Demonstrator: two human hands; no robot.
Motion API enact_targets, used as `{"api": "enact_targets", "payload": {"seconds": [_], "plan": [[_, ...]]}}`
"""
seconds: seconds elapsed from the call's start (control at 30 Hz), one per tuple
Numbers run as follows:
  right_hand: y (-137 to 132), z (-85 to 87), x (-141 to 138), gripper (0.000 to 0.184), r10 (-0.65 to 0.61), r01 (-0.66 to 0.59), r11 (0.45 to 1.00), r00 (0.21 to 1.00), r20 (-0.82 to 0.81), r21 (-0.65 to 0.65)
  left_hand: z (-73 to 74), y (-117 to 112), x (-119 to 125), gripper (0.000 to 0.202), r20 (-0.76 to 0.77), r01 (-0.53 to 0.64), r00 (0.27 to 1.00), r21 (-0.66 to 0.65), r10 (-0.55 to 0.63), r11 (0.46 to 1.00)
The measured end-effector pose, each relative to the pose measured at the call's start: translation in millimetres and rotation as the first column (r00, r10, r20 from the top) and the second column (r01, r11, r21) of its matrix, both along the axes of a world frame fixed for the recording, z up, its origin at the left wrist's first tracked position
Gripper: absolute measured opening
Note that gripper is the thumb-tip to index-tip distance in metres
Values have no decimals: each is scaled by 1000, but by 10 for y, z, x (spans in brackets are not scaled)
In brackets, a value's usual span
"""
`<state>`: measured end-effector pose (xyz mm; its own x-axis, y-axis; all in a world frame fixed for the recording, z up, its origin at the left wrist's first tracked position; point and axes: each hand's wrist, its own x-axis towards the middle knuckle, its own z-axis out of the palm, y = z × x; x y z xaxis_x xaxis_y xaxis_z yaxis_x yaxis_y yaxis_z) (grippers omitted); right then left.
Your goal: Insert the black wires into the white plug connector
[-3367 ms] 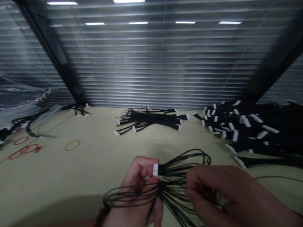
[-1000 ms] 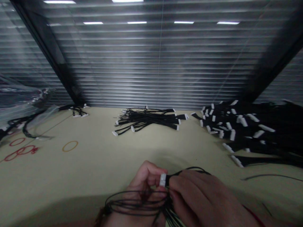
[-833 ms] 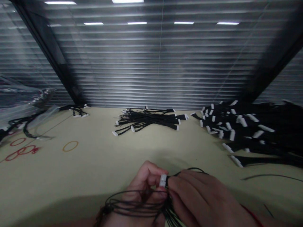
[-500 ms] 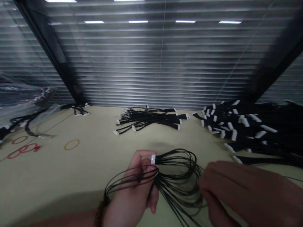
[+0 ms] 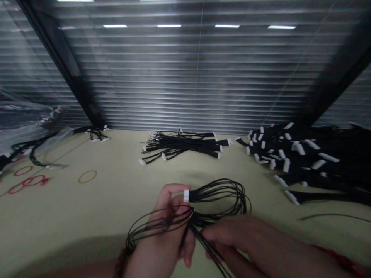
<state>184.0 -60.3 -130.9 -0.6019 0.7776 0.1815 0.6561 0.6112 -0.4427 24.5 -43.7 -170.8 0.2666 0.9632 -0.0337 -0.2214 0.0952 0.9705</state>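
While pinching the white connector (image 5: 186, 195) with the left fingers (image 5: 174, 188), keep the black wires (image 5: 200, 219) untangled beside the right fingers (image 5: 218, 231). Cannot tell the latter's grip.

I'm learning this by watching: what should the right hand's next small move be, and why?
Probably gather the trailing thin black wires with the right hand: its fingertips are beside them, they run apart from the looped black strands, and the left hand steadies the white rectangular plastic connector.
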Motion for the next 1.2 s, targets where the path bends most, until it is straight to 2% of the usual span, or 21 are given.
{"api": "enact_targets", "payload": {"seconds": [0.07,0.13,0.23,0.4,0.47,0.6,0.73,0.8,0.87,0.97,1.03,1.07,1.13,1.17,1.2], "plan": [[29,20,-19,32,22,-39,983,995,-98,-178,-31,-5,5,12,60,27,998,13,-28,1000],[42,-4,-28,32,-42,-2,946,991,-130,-325,-77,-10,0,15,116,37,992,28,-40,999],[37,-64,-43,29,-150,61,886,976,-159,-460,-133,-19,-17,17,149,41,988,22,-43,999],[28,-121,-65,25,-265,60,765,937,-228,-641,-137,-52,-37,15,158,53,986,13,-54,999],[35,-142,-66,23,-285,88,779,932,-225,-621,-131,-66,-39,14,172,60,983,23,-63,998],[43,-143,-55,18,-293,149,846,933,-212,-513,-121,-75,-41,13,183,51,982,1,-51,999],[28,-61,-23,22,-203,140,944,960,-194,-298,-89,-67,-37,16,162,65,985,-8,-63,998],[11,-39,-8,21,-145,109,976,971,-189,-189,-77,-58,-26,17,178,82,981,3,-81,997],[-8,-54,-5,19,-110,91,989,980,-168,-116,-76,-44,-7,20,197,96,976,15,-97,995],[-25,-100,-16,18,-123,120,992,981,-151,-27,-86,-17,22,23,201,94,975,15,-95,995],[-20,-87,-6,18,-151,148,989,973,-172,-27,-91,-2,32,24,175,66,983,-11,-63,998],[-10,-57,13,20,-176,163,983,966,-189,-82,-93,3,33,25,156,55,986,-23,-51,998],[28,52,89,24,-203,125,939,954,-222,-321,-98,6,26,23,111,42,993,-40,-38,998],[56,122,147,24,-200,52,875,944,-262,-482,-100,5,20,22,93,43,995,-41,-39,998],[91,196,214,24,-197,-53,784,924,-328,-618,-103,4,14,20,88,48,995,-29,-45,998]]}}
